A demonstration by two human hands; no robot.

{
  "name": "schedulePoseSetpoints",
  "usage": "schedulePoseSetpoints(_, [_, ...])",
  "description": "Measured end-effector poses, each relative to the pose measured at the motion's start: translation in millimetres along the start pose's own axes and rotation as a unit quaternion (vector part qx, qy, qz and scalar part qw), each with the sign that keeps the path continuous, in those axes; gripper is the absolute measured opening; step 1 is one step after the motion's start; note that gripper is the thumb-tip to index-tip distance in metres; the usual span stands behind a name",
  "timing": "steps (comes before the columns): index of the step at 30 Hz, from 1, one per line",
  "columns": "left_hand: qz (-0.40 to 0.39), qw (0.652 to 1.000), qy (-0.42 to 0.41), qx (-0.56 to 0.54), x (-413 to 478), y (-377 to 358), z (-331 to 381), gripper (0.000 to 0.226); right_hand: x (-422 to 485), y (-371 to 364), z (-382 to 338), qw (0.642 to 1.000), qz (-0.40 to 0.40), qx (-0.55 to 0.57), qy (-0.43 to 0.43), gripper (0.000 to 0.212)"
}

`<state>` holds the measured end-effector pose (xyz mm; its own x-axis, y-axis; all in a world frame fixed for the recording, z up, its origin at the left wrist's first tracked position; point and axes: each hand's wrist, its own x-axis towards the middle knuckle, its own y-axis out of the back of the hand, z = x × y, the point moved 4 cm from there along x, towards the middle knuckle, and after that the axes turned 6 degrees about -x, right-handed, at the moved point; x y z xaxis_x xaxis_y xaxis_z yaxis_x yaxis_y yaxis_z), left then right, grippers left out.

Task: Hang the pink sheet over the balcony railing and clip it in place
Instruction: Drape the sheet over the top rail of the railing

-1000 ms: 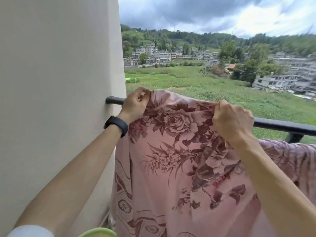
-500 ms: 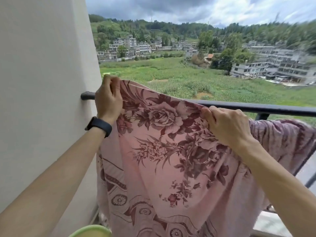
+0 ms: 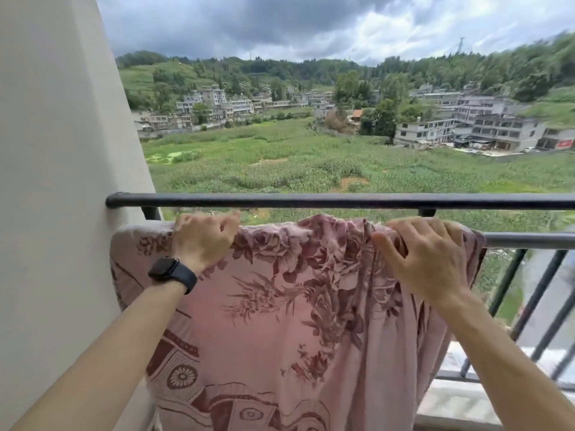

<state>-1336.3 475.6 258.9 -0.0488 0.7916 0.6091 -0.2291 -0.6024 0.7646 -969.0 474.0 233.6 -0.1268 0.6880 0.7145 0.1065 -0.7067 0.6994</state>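
The pink sheet (image 3: 280, 306), printed with dark red flowers, hangs draped over the lower bar (image 3: 529, 240) of the balcony railing, next to the wall. My left hand (image 3: 203, 241), with a black watch on its wrist, grips the sheet's top edge over the bar near the wall. Further right, my right hand (image 3: 426, 259) holds the bunched fabric on the bar, fingers over the top and thumb on the near side. The railing's black top bar (image 3: 311, 200) runs bare just above both hands. No clip is in view.
A pale wall (image 3: 62, 181) stands close on the left, where the railing ends. Dark vertical balusters (image 3: 541, 293) show to the right of the sheet. Beyond the railing lie a green field and distant buildings, far below.
Both hands have come down with the sheet's top edge, from above the top bar to the lower bar. The sheet now lies over that bar and my view has tilted up.
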Motion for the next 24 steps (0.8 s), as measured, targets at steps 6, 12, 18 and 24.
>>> schedulePoseSetpoints(6, [0.06, 0.997, 0.047, 0.022, -23, 5, -30, 0.059, -4, -2, 9, 0.991, 0.09, 0.05, 0.082, 0.036])
schedulePoseSetpoints(12, [0.042, 0.997, 0.046, 0.039, -17, 2, 4, 0.061, 15, 10, 31, 0.995, 0.082, 0.051, 0.024, 0.036])
schedulePoseSetpoints(18, [-0.011, 0.993, 0.104, 0.055, -15, -13, 32, 0.073, 17, 33, 124, 0.979, -0.047, -0.067, -0.185, 0.043])
schedulePoseSetpoints(24, [-0.021, 0.99, 0.128, 0.054, -17, -16, 36, 0.07, 1, 34, 39, 0.992, -0.089, 0.078, -0.04, 0.049])
